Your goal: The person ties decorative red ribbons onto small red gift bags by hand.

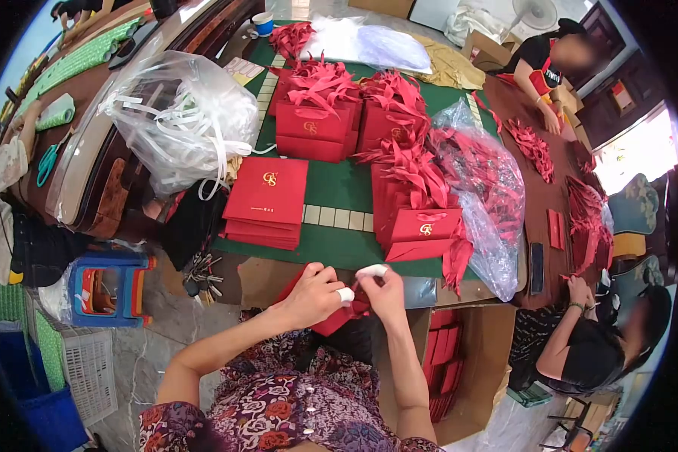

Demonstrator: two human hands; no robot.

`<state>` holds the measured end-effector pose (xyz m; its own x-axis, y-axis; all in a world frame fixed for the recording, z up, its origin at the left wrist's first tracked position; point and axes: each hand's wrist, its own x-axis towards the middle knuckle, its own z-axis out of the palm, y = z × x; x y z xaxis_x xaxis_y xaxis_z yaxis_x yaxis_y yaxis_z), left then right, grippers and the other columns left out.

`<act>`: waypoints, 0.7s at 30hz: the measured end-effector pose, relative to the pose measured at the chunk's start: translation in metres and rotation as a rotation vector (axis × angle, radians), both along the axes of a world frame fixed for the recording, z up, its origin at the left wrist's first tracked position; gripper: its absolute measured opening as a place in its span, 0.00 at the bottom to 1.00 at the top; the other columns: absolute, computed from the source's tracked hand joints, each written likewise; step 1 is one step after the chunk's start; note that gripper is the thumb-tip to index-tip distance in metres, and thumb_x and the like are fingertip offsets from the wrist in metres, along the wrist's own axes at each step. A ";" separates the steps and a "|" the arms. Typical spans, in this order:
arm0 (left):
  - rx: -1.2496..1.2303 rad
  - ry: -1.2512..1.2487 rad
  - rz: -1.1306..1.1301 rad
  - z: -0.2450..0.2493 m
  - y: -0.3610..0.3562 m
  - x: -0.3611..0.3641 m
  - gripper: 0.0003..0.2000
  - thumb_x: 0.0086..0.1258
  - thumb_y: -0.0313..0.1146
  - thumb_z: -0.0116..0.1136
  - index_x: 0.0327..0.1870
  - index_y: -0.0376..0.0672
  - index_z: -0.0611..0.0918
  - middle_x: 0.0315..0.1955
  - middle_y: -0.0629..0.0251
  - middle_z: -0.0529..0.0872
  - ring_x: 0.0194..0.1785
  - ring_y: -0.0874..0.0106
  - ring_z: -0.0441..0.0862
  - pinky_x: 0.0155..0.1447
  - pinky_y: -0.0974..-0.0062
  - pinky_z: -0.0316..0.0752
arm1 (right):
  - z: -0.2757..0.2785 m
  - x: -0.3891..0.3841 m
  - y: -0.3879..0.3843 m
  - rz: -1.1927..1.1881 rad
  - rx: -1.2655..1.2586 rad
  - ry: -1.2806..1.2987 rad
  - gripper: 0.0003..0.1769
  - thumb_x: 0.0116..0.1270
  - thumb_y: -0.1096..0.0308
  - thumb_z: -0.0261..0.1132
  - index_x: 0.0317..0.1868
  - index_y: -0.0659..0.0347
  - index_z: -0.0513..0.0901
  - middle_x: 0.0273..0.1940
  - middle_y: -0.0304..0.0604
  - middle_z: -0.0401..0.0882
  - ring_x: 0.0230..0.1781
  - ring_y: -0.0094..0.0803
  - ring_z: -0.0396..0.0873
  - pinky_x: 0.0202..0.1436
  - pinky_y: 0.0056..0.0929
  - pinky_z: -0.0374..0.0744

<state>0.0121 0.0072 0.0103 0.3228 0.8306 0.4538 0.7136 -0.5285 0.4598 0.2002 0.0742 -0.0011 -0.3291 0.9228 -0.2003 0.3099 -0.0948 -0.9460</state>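
Observation:
Over my lap, in front of the table edge, I have a red paper bag (333,325), partly covered by my hands. My left hand (318,297) is closed at the bag's upper edge, with a white wrap around one fingertip. Close beside it, my right hand (382,294) pinches a bit of red ribbon (361,303) at the bag; white wrap covers a finger there too. Flat red bags (265,200) with gold lettering lie stacked ahead on the left. Standing bags with ribbon handles (422,226) are lined up ahead on the right.
More ribboned bags (312,132) stand farther back. A clear plastic sack of white ribbon (195,120) sits left, and one of red ribbon (482,181) right. An open carton (471,384) holding red bags is by my right side. Other people work at right and far left.

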 end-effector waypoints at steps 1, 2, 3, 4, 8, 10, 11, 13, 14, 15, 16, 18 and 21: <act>-0.031 -0.009 -0.025 0.001 -0.001 0.001 0.09 0.58 0.37 0.73 0.36 0.48 0.86 0.30 0.74 0.84 0.40 0.70 0.77 0.54 0.65 0.64 | 0.002 -0.001 0.002 -0.108 0.054 0.015 0.06 0.64 0.70 0.71 0.39 0.64 0.89 0.33 0.37 0.77 0.30 0.22 0.76 0.37 0.25 0.74; -0.032 -0.009 -0.026 0.002 0.000 0.002 0.09 0.58 0.37 0.73 0.36 0.48 0.86 0.30 0.74 0.84 0.40 0.70 0.77 0.54 0.65 0.64 | 0.006 0.002 0.004 -0.119 0.119 0.026 0.07 0.66 0.69 0.71 0.40 0.65 0.88 0.34 0.37 0.77 0.31 0.22 0.76 0.37 0.24 0.73; -0.033 -0.046 0.013 0.007 0.002 0.003 0.09 0.58 0.37 0.73 0.36 0.48 0.86 0.30 0.74 0.85 0.40 0.70 0.77 0.54 0.65 0.64 | 0.012 0.003 0.004 -0.134 0.144 0.002 0.07 0.67 0.69 0.71 0.40 0.65 0.88 0.35 0.37 0.78 0.32 0.22 0.76 0.37 0.24 0.74; -0.035 -0.083 0.050 0.010 0.004 0.003 0.09 0.59 0.38 0.73 0.36 0.48 0.86 0.30 0.73 0.85 0.40 0.70 0.77 0.54 0.66 0.64 | 0.015 0.006 0.004 -0.151 0.169 -0.023 0.07 0.67 0.69 0.71 0.40 0.65 0.88 0.36 0.37 0.78 0.32 0.22 0.75 0.37 0.24 0.74; -0.052 -0.076 0.078 0.012 0.014 0.005 0.09 0.60 0.38 0.73 0.37 0.48 0.86 0.30 0.72 0.85 0.40 0.70 0.77 0.55 0.65 0.63 | 0.004 0.027 0.005 -0.188 0.229 0.016 0.07 0.69 0.69 0.69 0.41 0.65 0.88 0.37 0.37 0.78 0.32 0.21 0.75 0.36 0.23 0.74; -0.066 -0.113 0.100 0.008 0.019 0.005 0.10 0.60 0.38 0.72 0.38 0.47 0.86 0.30 0.71 0.85 0.41 0.68 0.77 0.55 0.65 0.63 | 0.009 0.039 -0.005 -0.312 0.083 0.027 0.09 0.74 0.68 0.65 0.45 0.64 0.88 0.38 0.33 0.81 0.33 0.17 0.75 0.37 0.19 0.73; -0.067 -0.113 0.097 0.004 0.022 0.004 0.10 0.60 0.38 0.72 0.38 0.47 0.86 0.30 0.71 0.85 0.41 0.68 0.77 0.55 0.65 0.63 | -0.002 0.051 -0.011 -0.312 0.141 0.020 0.10 0.75 0.67 0.63 0.46 0.64 0.87 0.38 0.34 0.83 0.31 0.17 0.76 0.34 0.19 0.74; -0.155 -0.112 0.204 -0.005 0.030 0.001 0.10 0.61 0.38 0.71 0.40 0.47 0.85 0.31 0.67 0.85 0.41 0.65 0.78 0.55 0.64 0.64 | -0.006 0.071 -0.033 -0.305 0.060 -0.072 0.10 0.74 0.67 0.64 0.45 0.64 0.88 0.35 0.34 0.83 0.29 0.17 0.76 0.32 0.20 0.74; -0.156 -0.113 0.202 -0.011 0.034 -0.001 0.10 0.61 0.38 0.71 0.40 0.47 0.85 0.31 0.67 0.85 0.41 0.65 0.78 0.55 0.64 0.64 | -0.009 0.079 -0.044 -0.296 -0.020 -0.164 0.10 0.74 0.66 0.64 0.43 0.64 0.88 0.32 0.34 0.84 0.27 0.17 0.76 0.31 0.20 0.74; -0.172 -0.091 0.243 -0.016 0.038 -0.001 0.11 0.61 0.38 0.71 0.41 0.46 0.85 0.32 0.65 0.85 0.42 0.63 0.78 0.55 0.63 0.64 | -0.014 0.084 -0.055 -0.236 -0.032 -0.249 0.11 0.73 0.65 0.64 0.41 0.64 0.88 0.29 0.34 0.83 0.25 0.17 0.76 0.30 0.21 0.74; -0.188 -0.070 0.285 -0.022 0.040 -0.001 0.11 0.62 0.38 0.70 0.41 0.45 0.85 0.32 0.64 0.84 0.42 0.62 0.78 0.55 0.62 0.65 | -0.023 0.088 -0.066 -0.176 -0.044 -0.335 0.11 0.73 0.64 0.64 0.40 0.64 0.88 0.26 0.33 0.83 0.23 0.17 0.76 0.28 0.21 0.74; -0.214 -0.027 0.288 -0.027 0.041 0.001 0.11 0.62 0.37 0.69 0.42 0.43 0.85 0.39 0.60 0.84 0.46 0.59 0.77 0.55 0.61 0.66 | -0.066 0.096 -0.083 -0.164 -0.092 -0.375 0.16 0.74 0.59 0.63 0.36 0.64 0.86 0.22 0.34 0.80 0.22 0.19 0.76 0.26 0.23 0.72; -0.145 -0.070 0.293 -0.027 0.038 0.004 0.12 0.62 0.35 0.69 0.44 0.42 0.84 0.44 0.59 0.83 0.50 0.57 0.76 0.56 0.61 0.67 | -0.141 0.102 -0.081 -0.220 -0.170 -0.349 0.19 0.75 0.55 0.62 0.34 0.64 0.84 0.22 0.35 0.79 0.20 0.19 0.74 0.24 0.25 0.70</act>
<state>0.0159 0.0454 -0.0170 0.0325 0.9411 0.3365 0.7895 -0.2306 0.5688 0.3020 -0.0066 -0.1422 -0.0147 0.9076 -0.4195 0.5627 -0.3393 -0.7538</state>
